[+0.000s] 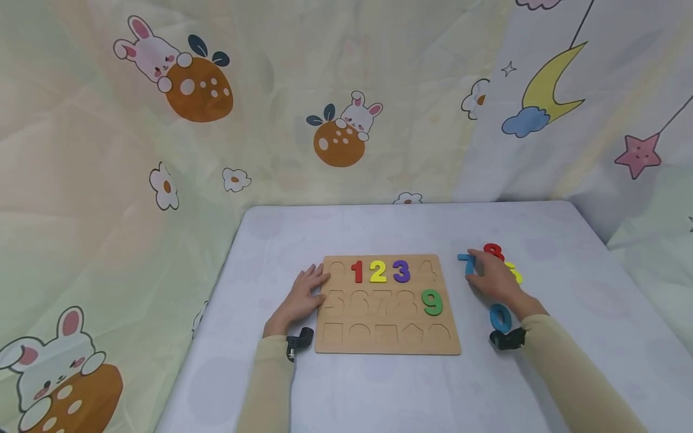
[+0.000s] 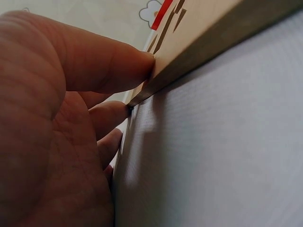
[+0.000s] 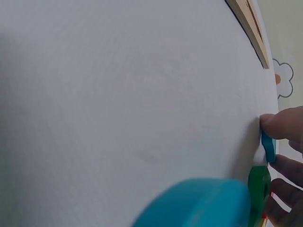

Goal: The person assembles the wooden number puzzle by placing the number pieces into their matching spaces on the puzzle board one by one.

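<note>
A wooden number board [image 1: 387, 349] lies on the table with a red 1 [image 1: 357, 272], yellow 2 [image 1: 378, 272], purple 3 [image 1: 401, 271] and green 9 [image 1: 432, 302] in its recesses. My left hand [image 1: 298, 299] rests at the board's left edge; in the left wrist view its thumb [image 2: 113, 66] touches the wood. Right of the board, my right hand [image 1: 497, 281] pinches a blue number 7 [image 1: 468, 264] between thumb and finger. In the right wrist view the blue 7 [image 3: 268, 146] is seen edge-on, close to a green piece [image 3: 258, 194].
A red 8 [image 1: 493, 250] and a yellow number [image 1: 514, 272], partly covered, lie beyond my right hand. Near my right wrist is a blue 0 [image 1: 500, 318]. A white cloth covers the table [image 1: 368, 397]; a printed curtain [image 1: 271, 90] hangs behind.
</note>
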Demonstrator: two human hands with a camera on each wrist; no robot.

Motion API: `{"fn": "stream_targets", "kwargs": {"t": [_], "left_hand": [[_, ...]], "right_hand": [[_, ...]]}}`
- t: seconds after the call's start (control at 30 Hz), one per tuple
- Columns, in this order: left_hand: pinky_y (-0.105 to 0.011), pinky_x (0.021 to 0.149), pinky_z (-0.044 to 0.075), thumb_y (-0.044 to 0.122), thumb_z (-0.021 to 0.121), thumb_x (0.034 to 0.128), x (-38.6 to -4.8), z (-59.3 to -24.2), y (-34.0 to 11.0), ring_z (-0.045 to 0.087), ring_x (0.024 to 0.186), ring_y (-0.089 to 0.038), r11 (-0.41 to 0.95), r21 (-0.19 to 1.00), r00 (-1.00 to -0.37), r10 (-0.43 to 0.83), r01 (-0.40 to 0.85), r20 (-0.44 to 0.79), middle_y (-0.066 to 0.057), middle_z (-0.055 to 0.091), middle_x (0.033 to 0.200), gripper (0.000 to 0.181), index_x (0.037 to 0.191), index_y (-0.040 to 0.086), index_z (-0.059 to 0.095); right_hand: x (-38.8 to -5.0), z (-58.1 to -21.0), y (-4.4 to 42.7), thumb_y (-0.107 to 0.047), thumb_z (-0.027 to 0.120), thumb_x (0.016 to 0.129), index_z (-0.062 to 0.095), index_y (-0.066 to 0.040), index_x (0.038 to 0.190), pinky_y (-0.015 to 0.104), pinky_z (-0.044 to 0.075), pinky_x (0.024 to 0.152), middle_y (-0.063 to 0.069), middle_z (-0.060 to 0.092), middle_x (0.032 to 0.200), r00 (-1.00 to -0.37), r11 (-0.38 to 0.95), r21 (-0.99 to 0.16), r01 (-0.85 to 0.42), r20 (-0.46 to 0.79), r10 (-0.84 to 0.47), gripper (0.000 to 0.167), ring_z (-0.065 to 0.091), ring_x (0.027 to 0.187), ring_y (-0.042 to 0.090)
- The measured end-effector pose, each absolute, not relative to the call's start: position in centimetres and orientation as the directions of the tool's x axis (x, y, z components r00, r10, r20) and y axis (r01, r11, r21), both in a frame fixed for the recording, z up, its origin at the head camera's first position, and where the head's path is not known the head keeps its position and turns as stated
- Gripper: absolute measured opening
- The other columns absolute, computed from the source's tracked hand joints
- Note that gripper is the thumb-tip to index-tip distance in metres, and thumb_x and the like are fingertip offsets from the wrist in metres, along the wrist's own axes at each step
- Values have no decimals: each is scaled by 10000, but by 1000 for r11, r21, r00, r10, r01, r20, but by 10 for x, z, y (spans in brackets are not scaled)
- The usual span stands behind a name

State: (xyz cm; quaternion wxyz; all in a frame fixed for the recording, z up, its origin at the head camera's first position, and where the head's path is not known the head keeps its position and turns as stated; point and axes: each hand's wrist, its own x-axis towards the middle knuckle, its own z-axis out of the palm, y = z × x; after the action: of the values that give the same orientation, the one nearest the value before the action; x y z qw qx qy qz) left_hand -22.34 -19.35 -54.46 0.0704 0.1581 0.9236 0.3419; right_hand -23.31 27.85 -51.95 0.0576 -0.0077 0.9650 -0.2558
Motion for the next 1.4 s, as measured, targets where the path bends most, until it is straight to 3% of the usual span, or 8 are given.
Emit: {"fn": "stream_targets", "kwargs": {"t": [0.5,0.87,1.4], "left_hand": [[-423,1234,28,106,607,874,-224,-541,-193,121,1503,-242,716,662,-943,330,222,-41,-53,279,1595,574,1435,80,493],[-430,1234,33,100,610,859,-225,-544,-194,123,1503,-233,716,663,-945,324,218,-39,-42,282,1596,584,1432,87,500],[-427,1234,22,109,608,856,-226,-544,-194,123,1503,-231,725,651,-942,333,225,-45,-46,284,1595,589,1434,86,497]], "right_hand": [[-225,-521,271,-202,722,847,319,-19,1490,691,345,1039,265,369,1468,-998,848,-529,-37,-30,-63,781,326,1340,469],[-218,-511,234,-196,708,863,325,-28,1494,652,302,1095,245,362,1484,-995,822,-564,-85,4,-100,757,312,1372,449],[-199,-524,187,-188,710,861,377,-57,1473,585,351,1102,193,400,1479,-983,789,-588,-178,66,-172,709,367,1373,403]]}}
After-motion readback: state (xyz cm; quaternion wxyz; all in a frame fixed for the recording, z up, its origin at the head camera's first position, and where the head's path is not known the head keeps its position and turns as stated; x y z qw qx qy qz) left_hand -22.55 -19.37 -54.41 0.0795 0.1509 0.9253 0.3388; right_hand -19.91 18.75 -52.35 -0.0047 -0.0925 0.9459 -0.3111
